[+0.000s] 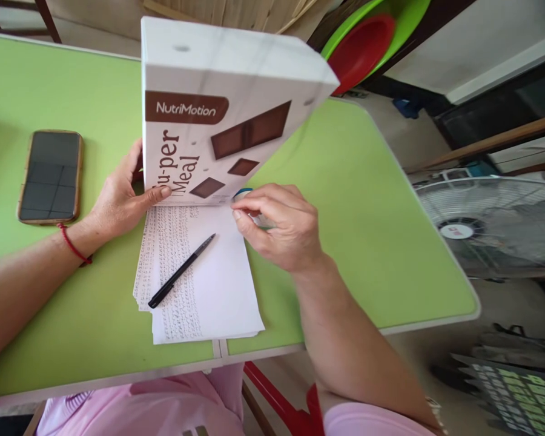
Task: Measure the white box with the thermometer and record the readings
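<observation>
A white NutriMotion box (254,79) printed with brown chocolate pieces stands tilted above the table. My left hand (122,197) grips its lower left edge, thumb on the front and fingers behind. Close to the box's lower right corner, my right hand (281,224) is closed, thumb and forefinger pinched together. A round thing with a blue rim (243,192) shows partly behind those fingers; its kind and whether the hand holds it are unclear. Below the box lie sheets of handwritten paper (227,284), with a black pen (181,271) across the top one.
A smartphone (49,175) in a brown case lies left on the green table (345,254). Beyond the right edge stands a fan (490,227). Red and green basins (366,45) are at the back, and a red plastic seat (281,406) is below the near edge.
</observation>
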A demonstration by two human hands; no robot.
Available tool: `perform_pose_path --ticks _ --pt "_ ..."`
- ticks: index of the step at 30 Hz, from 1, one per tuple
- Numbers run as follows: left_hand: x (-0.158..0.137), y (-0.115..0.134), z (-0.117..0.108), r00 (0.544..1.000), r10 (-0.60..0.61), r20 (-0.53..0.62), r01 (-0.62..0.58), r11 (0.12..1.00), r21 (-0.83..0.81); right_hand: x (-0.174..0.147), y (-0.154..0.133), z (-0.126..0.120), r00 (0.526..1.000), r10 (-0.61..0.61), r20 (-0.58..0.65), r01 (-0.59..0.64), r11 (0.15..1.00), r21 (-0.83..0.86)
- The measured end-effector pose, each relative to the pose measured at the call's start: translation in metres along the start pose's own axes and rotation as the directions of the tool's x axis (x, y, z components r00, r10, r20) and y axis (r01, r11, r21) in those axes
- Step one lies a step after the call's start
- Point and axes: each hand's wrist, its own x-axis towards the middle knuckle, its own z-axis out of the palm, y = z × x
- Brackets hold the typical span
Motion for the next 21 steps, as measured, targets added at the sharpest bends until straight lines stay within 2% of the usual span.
perform_pose_path --ticks 2,4,8,11,13,16,18,19,21 --pt "0.000 0.001 0.002 1.000 0.013 -0.025 -0.014 1.000 -0.013 -0.002 0.007 -0.009 0.997 0.043 0.067 -0.041 0.998 -0.038" --pt "-0.001 0.003 0.005 0.998 0.019 -0.058 -0.020 1.000 -0.022 -0.007 0.020 -0.020 0.977 0.091 0.192 -0.075 0.993 -0.088" --pt "-0.005 0.006 0.009 0.995 0.001 -0.103 -0.001 1.000 0.001 -0.023 0.048 -0.031 0.873 0.187 0.450 -0.072 0.963 -0.261" --pt "-0.009 0.007 0.011 0.991 -0.018 -0.134 0.022 0.999 0.029 -0.030 0.059 -0.029 0.815 0.258 0.519 -0.079 0.937 -0.341" --pt "-0.010 0.006 0.012 0.990 -0.022 -0.141 0.026 0.999 0.027 -0.028 0.058 -0.030 0.809 0.288 0.513 -0.128 0.937 -0.323" --pt "-0.009 0.003 0.013 0.991 -0.024 -0.128 0.025 1.000 0.001 -0.020 0.047 -0.036 0.858 0.332 0.392 -0.285 0.943 -0.174" --pt "-0.008 0.001 0.012 0.992 -0.032 -0.123 0.032 0.999 0.001 -0.015 0.033 -0.037 0.902 0.349 0.255 -0.378 0.922 0.077" --pt "-0.008 0.000 0.012 0.992 -0.035 -0.124 0.036 0.999 0.008 -0.013 0.024 -0.035 0.916 0.348 0.199 -0.390 0.888 0.243" --pt "-0.007 -0.002 0.011 0.991 -0.037 -0.131 0.042 0.998 0.035 -0.012 0.002 -0.025 0.942 0.297 0.158 -0.332 0.743 0.581"
